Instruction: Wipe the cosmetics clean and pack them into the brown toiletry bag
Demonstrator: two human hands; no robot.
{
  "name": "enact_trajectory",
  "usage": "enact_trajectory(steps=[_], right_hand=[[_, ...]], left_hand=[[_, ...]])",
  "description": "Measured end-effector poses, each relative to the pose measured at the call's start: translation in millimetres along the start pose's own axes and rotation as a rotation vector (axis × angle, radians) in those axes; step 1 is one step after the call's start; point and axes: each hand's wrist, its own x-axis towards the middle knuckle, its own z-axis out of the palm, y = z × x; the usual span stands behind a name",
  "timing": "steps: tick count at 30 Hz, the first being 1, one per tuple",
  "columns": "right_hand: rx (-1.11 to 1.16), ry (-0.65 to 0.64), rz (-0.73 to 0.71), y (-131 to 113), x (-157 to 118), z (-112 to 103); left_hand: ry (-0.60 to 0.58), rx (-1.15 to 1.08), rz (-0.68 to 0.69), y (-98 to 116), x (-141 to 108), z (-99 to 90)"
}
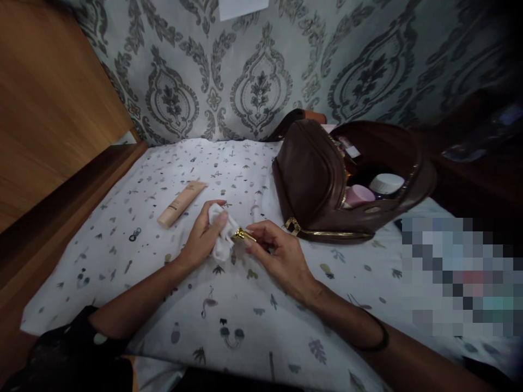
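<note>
Fabric [159,321] beneath left hand's [205,228] cloth [222,251], right hand's [284,256] gold item [240,234]

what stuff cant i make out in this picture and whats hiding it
All in the head view:
Whether the gold item runs on inside the white cloth: the cloth and left hand cover it.
Lettering on the tube: too small.
Lower contents of the brown bag: its side and shadow.
White sheet's top: cut by the upper edge.
Far right: pixelated patch.

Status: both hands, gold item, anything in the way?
Left hand holding white cloth. Right hand pinching gold item at the cloth's edge. Tube beyond left hand, open brown bag beyond right; neither appears in the way.
</note>
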Motion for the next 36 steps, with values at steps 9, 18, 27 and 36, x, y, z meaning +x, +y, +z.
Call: enact_trajectory(steps=[9,18,27,36], right_hand=[[0.073,-0.165,0.013,1,-4,1],[0.437,-0.271,0.238,-2,3,-1],[0.435,-0.229,0.270,3,7,1],[0.544,-0.245,0.302,-3,7,-1]], left_hand=[[0.034,0.154,0.117,1,2,-4.8],[-0.104,0.094,0.106,4,-4,-3.5],[-0.027,0.149,0.182,-4,3,-5.8],[-0.130,0.096,0.095,1,2,-5.9]])
